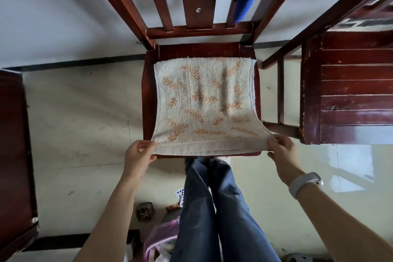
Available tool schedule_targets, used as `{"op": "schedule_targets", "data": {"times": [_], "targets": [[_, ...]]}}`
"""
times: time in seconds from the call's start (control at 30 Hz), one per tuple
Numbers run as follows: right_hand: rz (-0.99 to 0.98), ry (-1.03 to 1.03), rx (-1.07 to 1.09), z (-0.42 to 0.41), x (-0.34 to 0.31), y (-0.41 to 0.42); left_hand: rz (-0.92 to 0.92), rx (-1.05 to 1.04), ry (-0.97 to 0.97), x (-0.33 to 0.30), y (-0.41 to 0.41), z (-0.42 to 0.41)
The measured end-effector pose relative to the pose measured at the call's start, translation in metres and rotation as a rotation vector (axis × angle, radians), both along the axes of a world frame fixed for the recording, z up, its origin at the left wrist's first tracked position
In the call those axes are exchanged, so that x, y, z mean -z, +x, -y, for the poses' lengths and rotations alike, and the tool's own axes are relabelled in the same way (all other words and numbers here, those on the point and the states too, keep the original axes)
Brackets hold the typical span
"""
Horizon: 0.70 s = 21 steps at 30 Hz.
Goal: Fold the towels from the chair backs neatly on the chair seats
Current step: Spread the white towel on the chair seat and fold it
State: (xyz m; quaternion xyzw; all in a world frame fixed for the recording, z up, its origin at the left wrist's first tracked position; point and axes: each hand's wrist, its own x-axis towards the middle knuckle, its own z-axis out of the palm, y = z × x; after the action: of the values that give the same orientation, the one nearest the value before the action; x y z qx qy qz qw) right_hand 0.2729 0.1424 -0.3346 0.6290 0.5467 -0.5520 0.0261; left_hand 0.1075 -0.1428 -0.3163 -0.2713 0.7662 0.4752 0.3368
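No readable text, labels or brands anywhere. Playing card on floor, lower center of frame, shows black spade pips only; its number can't be made out.

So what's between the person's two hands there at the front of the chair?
In the head view, the near hem of the white towel stretches between the left hand and right hand, each pinching a corner over the chair seat.

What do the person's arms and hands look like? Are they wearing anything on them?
Both arms are bare, with no sleeves showing. The left hand has nothing on it: no glove, ring or band that can be seen. The right hand is bare too, but just behind it, on the wrist, sits a white band with a smooth rounded strap, like a fitness tracker.
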Motion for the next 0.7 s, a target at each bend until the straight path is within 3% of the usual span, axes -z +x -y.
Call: {"op": "schedule_targets", "data": {"times": [0.17, 0.27, 0.4, 0.47, 0.57, 0.7], "targets": [[-0.199, 0.048, 0.072, -0.015, -0.062, -0.031, -0.141, -0.195, 0.112, -0.06, -0.031, -0.021], [-0.306, 0.018, 0.038, -0.025, -0.104, -0.05, -0.288, -0.135, 0.18, -0.094, -0.048, -0.028], [-0.313, 0.035, -0.191, -0.038, -0.148, -0.064, -0.355, 0.004, 0.29, -0.135, -0.067, -0.034], [-0.266, 0.188, -0.395, -0.043, -0.169, -0.069, -0.363, 0.125, 0.29, -0.155, -0.074, -0.035], [-0.173, 0.523, -0.727, -0.051, -0.188, -0.072, -0.389, 0.504, 0.057, -0.175, -0.082, -0.034], [-0.119, 0.616, -0.934, -0.061, -0.197, -0.063, -0.448, 0.776, -0.11, -0.182, -0.081, -0.035]]}}
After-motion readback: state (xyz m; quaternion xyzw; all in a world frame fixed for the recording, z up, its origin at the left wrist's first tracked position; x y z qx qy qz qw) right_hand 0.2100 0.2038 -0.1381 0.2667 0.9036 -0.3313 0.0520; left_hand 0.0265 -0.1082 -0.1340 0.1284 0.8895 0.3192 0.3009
